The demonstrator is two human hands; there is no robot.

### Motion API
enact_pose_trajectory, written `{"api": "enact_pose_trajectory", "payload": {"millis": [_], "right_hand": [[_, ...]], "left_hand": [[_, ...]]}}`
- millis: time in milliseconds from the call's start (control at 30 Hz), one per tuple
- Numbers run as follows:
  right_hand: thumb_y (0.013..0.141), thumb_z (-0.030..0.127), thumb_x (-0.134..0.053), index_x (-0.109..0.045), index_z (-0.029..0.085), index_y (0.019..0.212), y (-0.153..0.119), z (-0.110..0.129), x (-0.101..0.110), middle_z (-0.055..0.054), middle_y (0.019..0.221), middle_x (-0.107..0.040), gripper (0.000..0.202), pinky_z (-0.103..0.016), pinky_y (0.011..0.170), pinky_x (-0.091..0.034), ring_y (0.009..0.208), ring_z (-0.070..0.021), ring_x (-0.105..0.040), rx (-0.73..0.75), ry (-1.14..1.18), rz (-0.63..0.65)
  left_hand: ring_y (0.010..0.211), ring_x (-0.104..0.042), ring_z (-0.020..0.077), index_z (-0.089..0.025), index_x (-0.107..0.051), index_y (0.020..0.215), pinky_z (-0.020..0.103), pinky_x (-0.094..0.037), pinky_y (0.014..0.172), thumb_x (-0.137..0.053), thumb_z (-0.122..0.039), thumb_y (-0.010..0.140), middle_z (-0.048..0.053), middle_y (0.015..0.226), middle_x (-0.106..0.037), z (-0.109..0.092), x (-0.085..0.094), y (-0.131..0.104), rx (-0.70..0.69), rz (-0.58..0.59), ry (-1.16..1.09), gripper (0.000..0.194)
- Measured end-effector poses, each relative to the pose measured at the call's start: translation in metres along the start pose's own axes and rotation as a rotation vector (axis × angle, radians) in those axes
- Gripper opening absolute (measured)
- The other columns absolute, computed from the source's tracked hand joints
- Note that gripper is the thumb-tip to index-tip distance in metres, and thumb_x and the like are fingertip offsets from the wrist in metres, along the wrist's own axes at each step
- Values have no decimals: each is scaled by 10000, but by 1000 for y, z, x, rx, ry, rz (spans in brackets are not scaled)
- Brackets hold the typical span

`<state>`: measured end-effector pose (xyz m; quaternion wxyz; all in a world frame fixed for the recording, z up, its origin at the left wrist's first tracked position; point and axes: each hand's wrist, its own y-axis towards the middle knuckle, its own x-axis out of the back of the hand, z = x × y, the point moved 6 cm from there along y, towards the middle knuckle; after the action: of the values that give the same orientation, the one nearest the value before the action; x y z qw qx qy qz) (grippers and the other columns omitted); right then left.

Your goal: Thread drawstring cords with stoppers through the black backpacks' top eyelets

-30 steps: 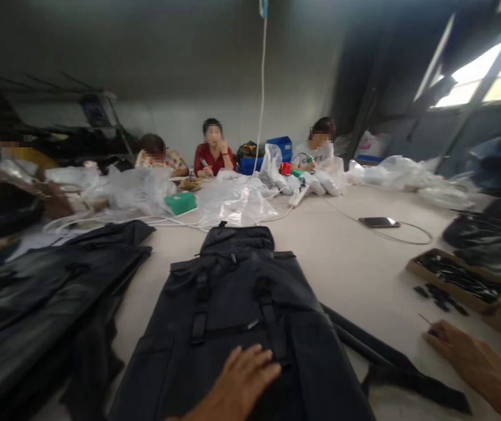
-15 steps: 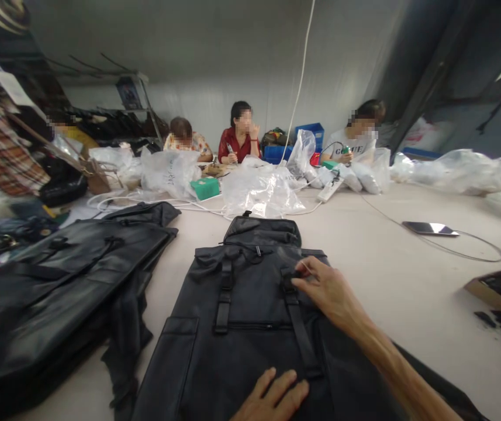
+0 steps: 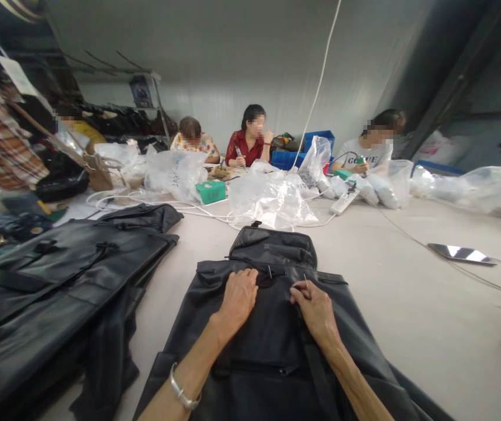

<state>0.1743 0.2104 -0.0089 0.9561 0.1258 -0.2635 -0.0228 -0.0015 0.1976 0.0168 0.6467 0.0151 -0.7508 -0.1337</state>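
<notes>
1. A black backpack (image 3: pixel 276 327) lies flat on the near middle of the pale table (image 3: pixel 408 304).
2. The left hand (image 3: pixel 238 298) rests palm down on the backpack's upper part, fingers spread, grasping nothing.
3. The right hand (image 3: pixel 315 310) sits just right of it, pinching a thin needle-like tool (image 3: pixel 306 283) against the fabric.
4. More black bags (image 3: pixel 57 292) are stacked at the near left.
5. A phone (image 3: pixel 460 253) lies far right; clear plastic bags (image 3: pixel 272 199) sit beyond the backpack.

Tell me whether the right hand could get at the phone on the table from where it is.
Probably not without leaning. The right hand rests on the black backpack, pinching something thin; the phone lies well off to its right. Only bare table lies between.
</notes>
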Motion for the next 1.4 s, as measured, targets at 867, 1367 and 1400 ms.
{"api": "enact_pose_trajectory", "payload": {"millis": [867, 1367, 1400], "right_hand": [[812, 418, -487, -577, 181, 792, 11, -4, -3, -44, 730, -703, 254, -287, 664, -424, 677, -192, -632, -37, 52, 49], [755, 373, -517, -659, 199, 732, 14, 0, 13, -34, 722, -673, 226, -299, 639, -397, 623, -189, -590, 18, -162, 25], [762, 367, -517, -665, 197, 726, 14, 0, 12, -39, 725, -672, 227, -302, 645, -397, 642, -196, -596, 25, -176, 30]], "left_hand": [[1072, -503, 283, -135, -564, 989, 449, -498, 855, -357, -47, 851, 113, 1129, -546, -65, -1, -46, -327, 191, 33, 264], [968, -529, 259, -154, -561, 944, 399, -519, 793, -382, -304, 957, 74, 1019, -556, -58, 19, -37, -207, 98, -129, 234], [996, -519, 261, -147, -551, 964, 386, -515, 800, -410, -288, 948, 81, 1046, -547, -47, 21, -31, -121, 78, -119, 200]]}}
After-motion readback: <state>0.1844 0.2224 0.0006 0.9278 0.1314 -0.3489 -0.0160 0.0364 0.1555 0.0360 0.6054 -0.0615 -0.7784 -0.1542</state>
